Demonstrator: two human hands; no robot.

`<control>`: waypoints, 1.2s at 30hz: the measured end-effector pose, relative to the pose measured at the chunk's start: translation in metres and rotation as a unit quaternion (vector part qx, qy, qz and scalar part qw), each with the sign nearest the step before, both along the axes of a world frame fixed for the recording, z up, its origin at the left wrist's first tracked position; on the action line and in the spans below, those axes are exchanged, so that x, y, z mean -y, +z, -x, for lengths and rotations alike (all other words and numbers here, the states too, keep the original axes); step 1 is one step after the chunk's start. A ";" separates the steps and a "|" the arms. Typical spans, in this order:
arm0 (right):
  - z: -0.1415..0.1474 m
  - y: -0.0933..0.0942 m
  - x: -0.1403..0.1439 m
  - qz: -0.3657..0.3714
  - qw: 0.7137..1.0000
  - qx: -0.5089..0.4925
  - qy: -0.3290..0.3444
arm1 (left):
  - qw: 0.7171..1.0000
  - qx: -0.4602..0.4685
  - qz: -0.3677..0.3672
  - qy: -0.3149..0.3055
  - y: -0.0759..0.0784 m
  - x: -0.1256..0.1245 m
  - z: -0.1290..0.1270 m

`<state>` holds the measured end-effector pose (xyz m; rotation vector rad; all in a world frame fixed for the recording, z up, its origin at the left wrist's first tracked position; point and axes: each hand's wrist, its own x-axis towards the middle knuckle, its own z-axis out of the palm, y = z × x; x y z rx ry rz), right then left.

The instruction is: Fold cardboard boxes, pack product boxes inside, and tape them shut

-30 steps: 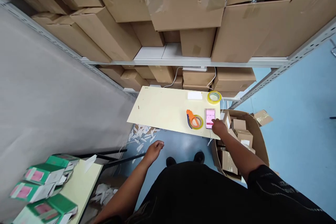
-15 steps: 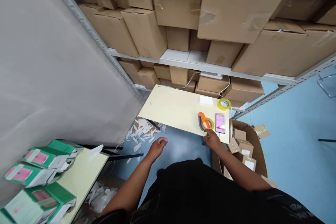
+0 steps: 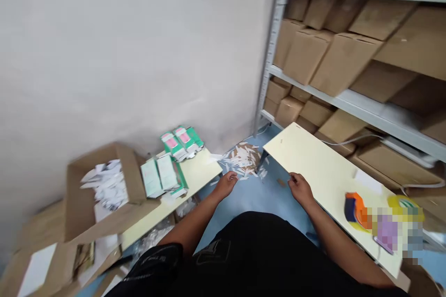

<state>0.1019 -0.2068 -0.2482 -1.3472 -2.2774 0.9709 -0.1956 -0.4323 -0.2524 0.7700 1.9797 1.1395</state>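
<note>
My left hand (image 3: 226,185) hangs over the floor near the end of the left table (image 3: 205,169), its fingers loosely curled with nothing visible in them. Close to the front edge of the right table (image 3: 313,158) is my right hand (image 3: 301,190), fingers curled in and pressed together. Whatever it may hold is hidden. The orange tape dispenser (image 3: 355,208) lies on the right table, apart from that hand. A roll of yellow tape (image 3: 393,202) and a phone (image 3: 386,234), both partly blurred, are near it. Green and white boxes (image 3: 183,141) rest on the left table.
An open carton (image 3: 134,181) with crumpled white paper (image 3: 108,183) stands at the left. White paper strips (image 3: 244,158) litter the floor between the tables. A metal shelf (image 3: 348,102) full of brown boxes (image 3: 306,55) rises at the right, beside a grey wall (image 3: 139,55).
My view has swung left, bringing the carton of paper into sight. My right hand has come away from the tape dispenser, which stays on the table.
</note>
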 end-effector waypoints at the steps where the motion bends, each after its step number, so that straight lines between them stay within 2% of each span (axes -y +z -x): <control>1: 0.018 0.003 -0.001 -0.001 1.000 -0.002 0.019 | 1.000 0.003 -0.005 0.026 -0.001 0.013 0.010; 6: 0.109 0.004 -0.008 -0.007 0.991 -0.005 0.134 | 0.988 0.015 0.001 0.155 -0.002 0.072 0.044; 11: 0.213 -0.006 -0.007 -0.009 0.967 -0.009 0.255 | 0.957 0.024 -0.002 0.288 0.006 0.115 0.064; 17: 0.330 -0.013 0.013 0.043 0.918 -0.024 0.393 | 0.908 0.007 0.005 0.419 0.026 0.146 0.082; 22: 0.397 -0.011 0.036 0.083 0.869 -0.025 0.487 | 0.871 -0.024 0.021 0.490 0.051 0.157 0.083; 26: 0.429 -0.010 0.063 0.099 0.840 -0.014 0.533 | 0.863 -0.080 0.076 0.493 0.059 0.167 0.089; 31: 0.449 -0.019 0.112 0.172 0.817 0.039 0.549 | 0.880 -0.144 0.169 0.419 0.052 0.186 0.117; 36: 0.467 -0.029 0.172 0.348 0.817 0.132 0.441 | 0.915 -0.102 0.209 0.328 0.038 0.198 0.152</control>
